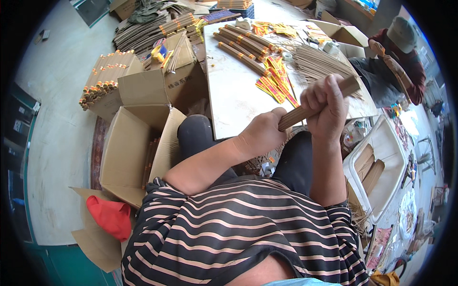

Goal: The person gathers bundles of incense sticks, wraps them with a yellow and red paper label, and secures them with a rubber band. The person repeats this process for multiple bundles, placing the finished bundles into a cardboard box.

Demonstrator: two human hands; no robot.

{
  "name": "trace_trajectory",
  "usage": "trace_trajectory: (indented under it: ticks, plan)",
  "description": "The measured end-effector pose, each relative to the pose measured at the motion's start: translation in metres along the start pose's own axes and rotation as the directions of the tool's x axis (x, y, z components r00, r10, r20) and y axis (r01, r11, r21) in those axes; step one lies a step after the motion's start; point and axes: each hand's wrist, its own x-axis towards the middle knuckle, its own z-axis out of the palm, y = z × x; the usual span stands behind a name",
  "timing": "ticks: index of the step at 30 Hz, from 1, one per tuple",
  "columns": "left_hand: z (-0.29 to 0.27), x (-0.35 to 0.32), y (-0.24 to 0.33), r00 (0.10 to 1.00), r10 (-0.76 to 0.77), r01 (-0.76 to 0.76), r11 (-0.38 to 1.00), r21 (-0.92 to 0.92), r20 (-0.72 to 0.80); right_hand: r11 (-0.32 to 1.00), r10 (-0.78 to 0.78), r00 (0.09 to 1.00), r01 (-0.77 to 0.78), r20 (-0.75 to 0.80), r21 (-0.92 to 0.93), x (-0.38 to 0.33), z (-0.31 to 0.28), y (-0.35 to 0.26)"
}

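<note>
A bundle of brown incense sticks (pixel 298 116) is held at a slant over the near edge of the white table (pixel 229 105). My right hand (pixel 327 102) is closed round its upper part, with the far end sticking out past the thumb. At the lower end, my left hand (pixel 267 131) is curled against the sticks; most of its fingers are hidden. Just beyond my hands lie red and yellow paper bands (pixel 278 83) and a spread of loose incense sticks (pixel 317 66). Wrapped incense bundles (pixel 243 45) rest farther back on the table.
Left of my legs stands an open cardboard box (pixel 121 152) with some bundles inside. Stacked incense bundles (pixel 107 71) sit beyond it. A red cloth (pixel 109 217) hangs at the box's near flap. On the right is a white tub (pixel 381 162); another person (pixel 398 62) sits behind the table.
</note>
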Motion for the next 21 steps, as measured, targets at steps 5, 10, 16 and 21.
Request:
trace_trajectory:
  ticks: [5,10,16,21]
  plan:
    - [-0.012,0.003,0.025,0.890,-0.180,0.347,0.863,-0.368,0.418,0.939,0.259,0.918,-0.312,0.300,0.142,-0.011,-0.015,0.013]
    - [-0.003,0.010,0.006,0.975,-0.078,0.128,0.962,-0.241,0.209,0.985,0.153,0.988,-0.153,0.006,0.076,-0.014,-0.006,0.019]
    - [0.017,0.006,0.001,0.991,0.030,-0.030,1.000,-0.002,-0.132,0.985,0.165,0.982,-0.169,-0.091,-0.040,-0.009,0.001,0.019]
    - [0.000,0.005,0.016,0.930,-0.168,0.270,0.916,-0.296,0.328,0.958,0.241,0.963,-0.255,0.118,0.129,-0.013,-0.011,0.014]
